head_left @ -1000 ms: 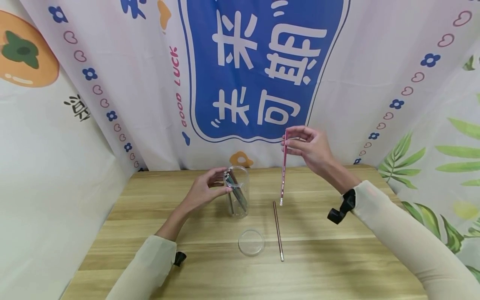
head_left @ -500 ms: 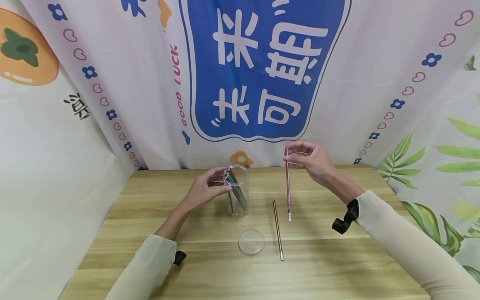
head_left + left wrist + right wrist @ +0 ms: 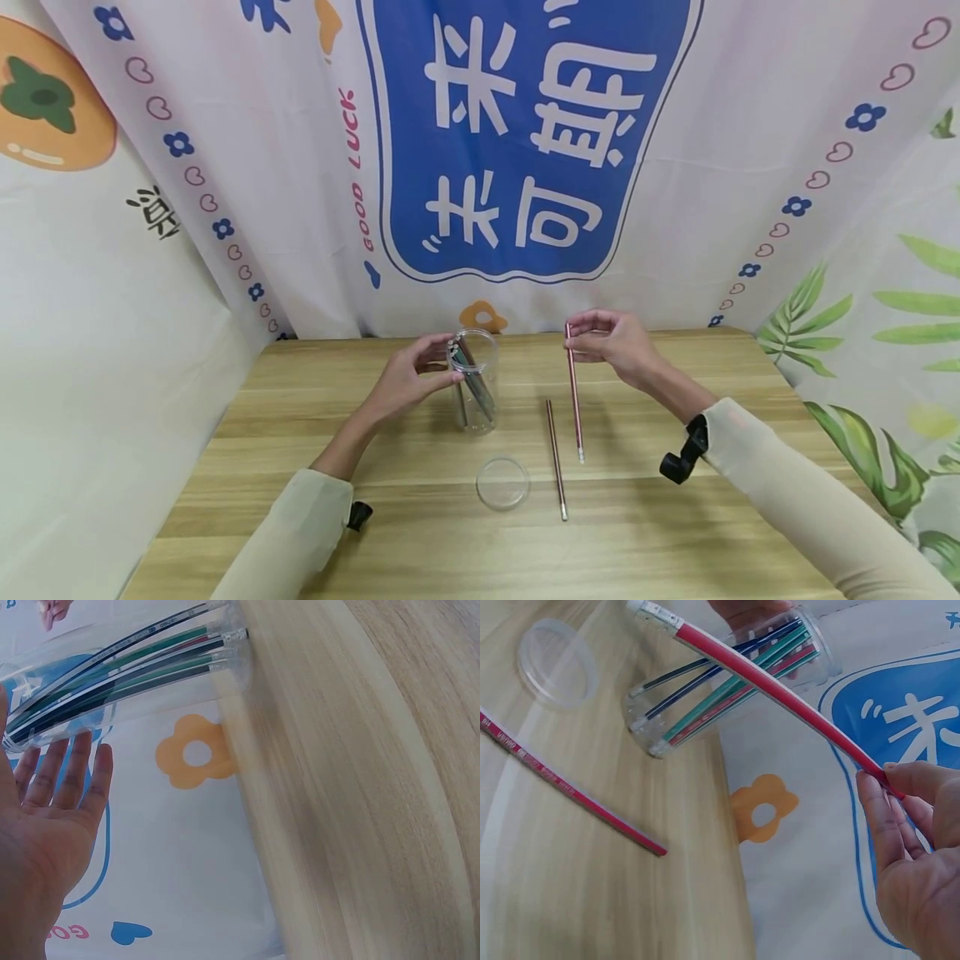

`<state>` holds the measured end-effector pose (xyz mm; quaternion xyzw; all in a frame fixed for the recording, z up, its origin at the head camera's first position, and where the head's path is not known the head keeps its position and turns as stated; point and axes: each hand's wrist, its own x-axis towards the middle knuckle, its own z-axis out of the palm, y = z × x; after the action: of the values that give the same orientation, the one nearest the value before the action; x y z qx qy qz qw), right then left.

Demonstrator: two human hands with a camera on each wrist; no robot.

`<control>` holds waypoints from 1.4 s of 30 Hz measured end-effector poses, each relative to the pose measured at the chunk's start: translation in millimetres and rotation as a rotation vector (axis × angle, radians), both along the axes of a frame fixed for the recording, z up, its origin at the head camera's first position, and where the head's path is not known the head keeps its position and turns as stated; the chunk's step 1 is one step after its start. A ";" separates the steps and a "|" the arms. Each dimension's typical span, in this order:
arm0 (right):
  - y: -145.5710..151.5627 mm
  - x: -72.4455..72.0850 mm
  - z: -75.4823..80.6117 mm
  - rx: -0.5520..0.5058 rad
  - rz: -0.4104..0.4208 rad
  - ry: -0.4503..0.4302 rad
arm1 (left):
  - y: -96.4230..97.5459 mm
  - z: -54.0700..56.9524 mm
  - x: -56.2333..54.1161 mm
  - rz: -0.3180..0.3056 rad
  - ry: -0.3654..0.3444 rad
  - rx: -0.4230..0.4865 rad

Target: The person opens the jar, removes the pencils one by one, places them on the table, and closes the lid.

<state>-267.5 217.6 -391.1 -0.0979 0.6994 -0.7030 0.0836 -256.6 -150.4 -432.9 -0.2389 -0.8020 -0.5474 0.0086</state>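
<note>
A clear plastic jar (image 3: 486, 404) stands without its lid on the table, holding several pencils (image 3: 731, 682) in dark blue, green and red. My left hand (image 3: 411, 375) steadies it near the rim, thumb in front and fingers behind. Between thumb and fingertips, my right hand (image 3: 626, 346) pinches a red-and-silver pencil (image 3: 574, 392) by its upper end. That pencil hangs almost upright, its white eraser end down, close over the table. A second red pencil (image 3: 556, 458) lies to its left, eraser end toward me. The round clear lid (image 3: 502, 485) rests in front of the jar.
The wood-grain table (image 3: 300, 433) ends at a printed cloth backdrop (image 3: 675, 208) behind the jar. More patterned cloth hangs at both sides. Each wrist carries a black camera mount, such as the right mount (image 3: 681, 462).
My right hand has come down with the red pencil, lowering its eraser end toward the table just right of the lying pencil. The left hand and jar have stayed put.
</note>
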 end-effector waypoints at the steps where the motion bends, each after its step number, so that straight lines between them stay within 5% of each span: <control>1: 0.0 -0.2 -2.2 0.011 0.001 -0.002 | -0.2 0.0 0.2 0.001 -0.003 0.002; 19: -6.8 1.9 -47.4 0.067 -0.001 -0.127 | -3.0 1.2 1.4 0.002 -0.012 -0.010; 42: -3.1 12.1 -94.2 0.157 -0.025 -0.161 | -2.3 -1.2 0.3 -0.010 -0.003 0.002</control>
<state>-255.3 214.5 -485.2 -0.0252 0.7446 -0.6526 0.1382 -256.3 -152.7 -434.1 -0.2419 -0.8002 -0.5488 0.0050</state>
